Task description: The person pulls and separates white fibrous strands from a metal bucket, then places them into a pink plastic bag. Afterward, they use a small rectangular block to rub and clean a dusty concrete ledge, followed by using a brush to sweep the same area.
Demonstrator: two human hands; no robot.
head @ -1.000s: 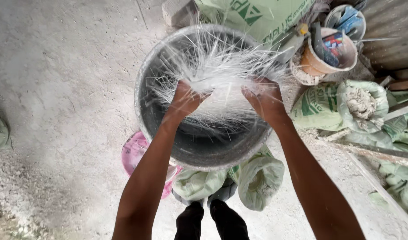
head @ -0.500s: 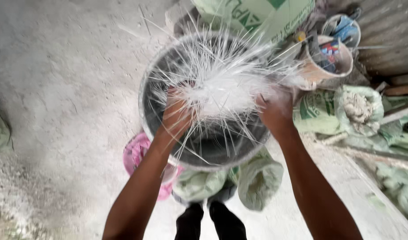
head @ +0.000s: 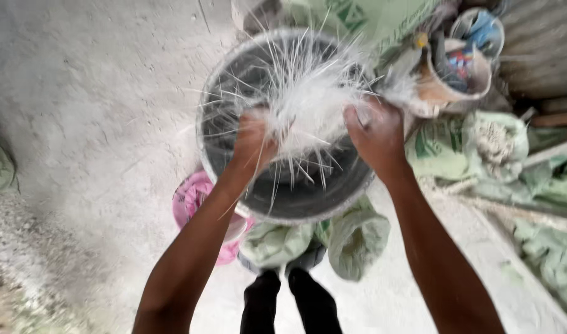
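1. The left hand (head: 254,143) has its fingers curled shut on one side of a bundle of white fibres (head: 308,102).
2. The right hand (head: 376,137) has its fingers closed on the other side of the same bundle, so the fibres stretch between the two sets of fingers.
3. Thin stiff strands stick out from the bundle above, below and to either side of the fingers; the picture is blurred, so single strands are hard to follow.
4. Under both hands stands a round grey bucket (head: 217,154), and the bundle is held over its open mouth.
5. Below the left fingers, beside the bucket's lower edge, lies a pink bowl (head: 191,201).
6. Just beyond the right fingers stands a small tub (head: 441,93) filled with odds and ends.
7. Green sacks (head: 358,238) lie below the bucket, nearer the person's dark shoes (head: 289,303), and more sacks are heaped past the right fingers.
8. Dusty grey floor (head: 98,111) spreads out beyond the left fingers.
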